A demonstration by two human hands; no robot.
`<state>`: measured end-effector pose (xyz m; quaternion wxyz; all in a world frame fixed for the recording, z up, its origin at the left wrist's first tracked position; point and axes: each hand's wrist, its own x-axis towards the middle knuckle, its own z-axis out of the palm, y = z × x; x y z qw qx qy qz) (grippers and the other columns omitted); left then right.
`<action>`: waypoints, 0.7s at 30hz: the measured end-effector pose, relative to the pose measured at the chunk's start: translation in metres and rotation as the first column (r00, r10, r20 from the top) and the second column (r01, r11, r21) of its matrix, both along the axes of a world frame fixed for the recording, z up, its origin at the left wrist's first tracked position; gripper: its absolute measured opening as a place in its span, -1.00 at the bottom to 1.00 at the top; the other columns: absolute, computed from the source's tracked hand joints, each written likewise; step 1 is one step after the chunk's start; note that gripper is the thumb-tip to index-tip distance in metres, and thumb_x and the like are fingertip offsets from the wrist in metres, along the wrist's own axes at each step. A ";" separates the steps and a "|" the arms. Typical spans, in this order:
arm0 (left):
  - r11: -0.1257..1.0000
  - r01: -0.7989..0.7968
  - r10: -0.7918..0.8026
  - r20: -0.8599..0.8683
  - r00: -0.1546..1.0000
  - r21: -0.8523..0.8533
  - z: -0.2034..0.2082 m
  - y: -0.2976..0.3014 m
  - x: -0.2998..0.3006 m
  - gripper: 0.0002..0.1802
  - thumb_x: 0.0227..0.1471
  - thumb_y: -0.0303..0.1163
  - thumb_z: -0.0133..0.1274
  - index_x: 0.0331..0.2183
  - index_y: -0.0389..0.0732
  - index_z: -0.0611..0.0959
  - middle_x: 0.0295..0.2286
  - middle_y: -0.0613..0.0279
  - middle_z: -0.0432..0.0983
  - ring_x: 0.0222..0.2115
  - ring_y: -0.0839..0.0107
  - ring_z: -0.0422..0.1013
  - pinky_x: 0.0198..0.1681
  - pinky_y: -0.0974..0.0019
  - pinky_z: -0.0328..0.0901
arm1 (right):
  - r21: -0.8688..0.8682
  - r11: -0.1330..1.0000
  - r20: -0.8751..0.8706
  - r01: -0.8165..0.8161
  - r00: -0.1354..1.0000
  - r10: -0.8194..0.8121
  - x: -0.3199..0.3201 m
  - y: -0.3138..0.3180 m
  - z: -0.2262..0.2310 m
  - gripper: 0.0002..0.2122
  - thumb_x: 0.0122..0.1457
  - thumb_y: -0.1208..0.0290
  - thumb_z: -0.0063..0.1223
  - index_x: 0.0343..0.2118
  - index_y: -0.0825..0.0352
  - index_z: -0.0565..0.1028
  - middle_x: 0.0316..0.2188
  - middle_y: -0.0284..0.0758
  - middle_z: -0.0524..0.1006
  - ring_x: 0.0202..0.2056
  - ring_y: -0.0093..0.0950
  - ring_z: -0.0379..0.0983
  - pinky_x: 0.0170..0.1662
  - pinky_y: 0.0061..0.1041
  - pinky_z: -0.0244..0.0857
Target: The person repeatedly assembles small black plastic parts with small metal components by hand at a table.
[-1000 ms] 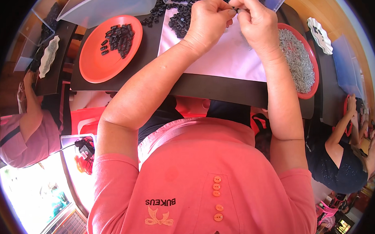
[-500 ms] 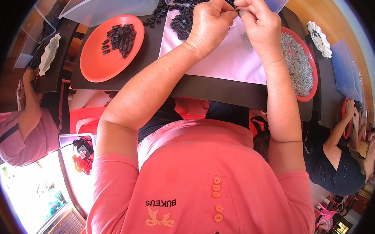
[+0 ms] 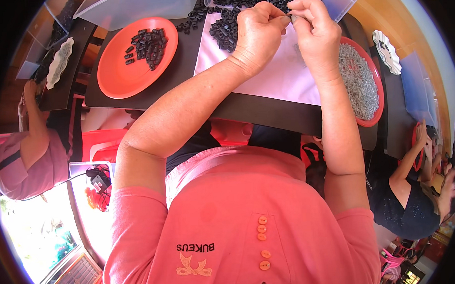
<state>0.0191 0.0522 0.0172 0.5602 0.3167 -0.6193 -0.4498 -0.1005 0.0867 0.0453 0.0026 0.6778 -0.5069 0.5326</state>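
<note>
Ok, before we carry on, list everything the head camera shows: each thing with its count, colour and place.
Dark table: one, black, under the work.
Pale sheet: one, lilac-white, table centre.
Small black parts: a loose heap, top of the sheet.
Left plate: one, orange-red, holding a few black parts.
Right plate: one, orange-red, piled with small grey parts.
Clear tubs: two, at the far edge.
White scalloped dishes: two, one on each neighbouring table.
Co-workers: at least two, far left and far right.
Left hand: pinching something tiny.
Right hand: fingertips meeting the left's.
</note>
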 end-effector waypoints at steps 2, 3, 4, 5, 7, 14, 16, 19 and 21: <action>1.000 -0.006 0.007 -0.038 0.999 0.018 -0.002 -0.002 -0.002 -0.91 -0.06 -0.54 0.13 -0.48 -0.39 0.60 -0.63 0.21 0.53 -0.61 0.55 0.41 -0.54 0.46 0.31 | -0.124 0.992 -0.177 0.028 0.983 -0.050 0.001 -0.001 -0.003 -0.78 0.04 0.72 0.00 -0.26 0.32 0.50 -0.42 -0.32 0.62 -0.36 -0.51 0.59 -0.27 -0.57 0.42; 0.999 -0.006 0.009 -0.077 0.997 0.037 -0.001 -0.001 -0.003 -0.91 -0.09 -0.55 0.13 -0.51 -0.40 0.60 -0.64 0.13 0.55 -0.61 0.48 0.46 -0.51 0.40 0.35 | -0.122 0.992 -0.178 0.030 0.983 -0.052 0.000 -0.001 -0.004 -0.78 0.04 0.72 0.00 -0.26 0.32 0.50 -0.42 -0.32 0.62 -0.36 -0.51 0.59 -0.27 -0.57 0.42; 0.999 -0.004 0.007 -0.078 0.997 0.039 -0.001 0.000 -0.004 -0.91 -0.09 -0.55 0.13 -0.51 -0.40 0.60 -0.64 0.13 0.55 -0.61 0.48 0.46 -0.51 0.40 0.35 | -0.214 0.974 -0.297 0.069 0.946 -0.132 0.000 -0.002 -0.004 -0.78 0.04 0.72 0.00 -0.26 0.31 0.50 -0.42 -0.32 0.62 -0.37 -0.50 0.59 -0.28 -0.56 0.42; 0.997 0.000 0.007 -0.089 0.996 0.072 0.000 0.001 -0.004 -0.91 -0.09 -0.55 0.13 -0.51 -0.40 0.60 -0.63 0.14 0.55 -0.61 0.48 0.46 -0.50 0.40 0.36 | -0.308 0.947 -0.403 0.094 0.889 -0.219 -0.001 -0.003 -0.005 -0.78 0.03 0.72 0.00 -0.27 0.31 0.50 -0.42 -0.32 0.62 -0.38 -0.49 0.59 -0.29 -0.56 0.42; 0.995 0.001 0.009 -0.100 0.995 0.104 0.003 0.003 -0.003 -0.91 -0.09 -0.55 0.13 -0.51 -0.41 0.61 -0.63 0.14 0.55 -0.60 0.48 0.46 -0.50 0.41 0.36 | -0.311 0.945 -0.422 0.106 0.875 -0.237 -0.001 -0.003 -0.007 -0.78 0.03 0.72 0.00 -0.27 0.31 0.50 -0.42 -0.32 0.62 -0.38 -0.49 0.59 -0.29 -0.56 0.42; 0.948 0.130 -0.105 -0.101 0.989 0.290 0.011 0.003 0.002 -0.88 0.05 -0.47 0.13 -0.42 -0.34 0.60 -0.60 0.24 0.53 -0.63 0.56 0.39 -0.61 0.48 0.28 | -0.069 0.996 0.044 0.051 0.998 -0.048 0.001 -0.004 -0.008 -0.82 0.05 0.72 0.02 -0.29 0.35 0.52 -0.40 -0.32 0.64 -0.35 -0.59 0.58 -0.27 -0.62 0.42; 0.943 0.153 -0.128 -0.104 0.986 0.294 0.010 0.002 0.002 -0.88 0.06 -0.46 0.13 -0.41 -0.34 0.60 -0.60 0.23 0.53 -0.63 0.55 0.40 -0.60 0.48 0.29 | -0.063 0.998 0.058 0.031 0.998 -0.027 -0.002 -0.005 -0.006 -0.82 0.05 0.72 0.03 -0.29 0.36 0.52 -0.40 -0.33 0.64 -0.35 -0.60 0.57 -0.27 -0.63 0.42; 0.941 0.183 -0.157 -0.114 0.981 0.284 0.010 0.000 0.001 -0.88 0.07 -0.47 0.11 -0.39 -0.35 0.60 -0.59 0.22 0.53 -0.62 0.55 0.40 -0.59 0.48 0.30 | -0.041 0.999 0.056 0.013 0.998 -0.011 -0.006 -0.004 -0.004 -0.82 0.06 0.72 0.03 -0.28 0.36 0.52 -0.39 -0.33 0.64 -0.35 -0.61 0.57 -0.28 -0.63 0.42; 0.935 0.187 -0.158 -0.116 0.981 0.303 0.010 0.001 0.001 -0.88 0.08 -0.48 0.10 -0.39 -0.36 0.59 -0.59 0.22 0.54 -0.62 0.55 0.40 -0.58 0.48 0.31 | -0.024 1.000 0.039 0.016 0.999 -0.015 -0.007 -0.003 -0.002 -0.81 0.06 0.72 0.03 -0.27 0.35 0.52 -0.39 -0.33 0.65 -0.34 -0.61 0.57 -0.28 -0.63 0.42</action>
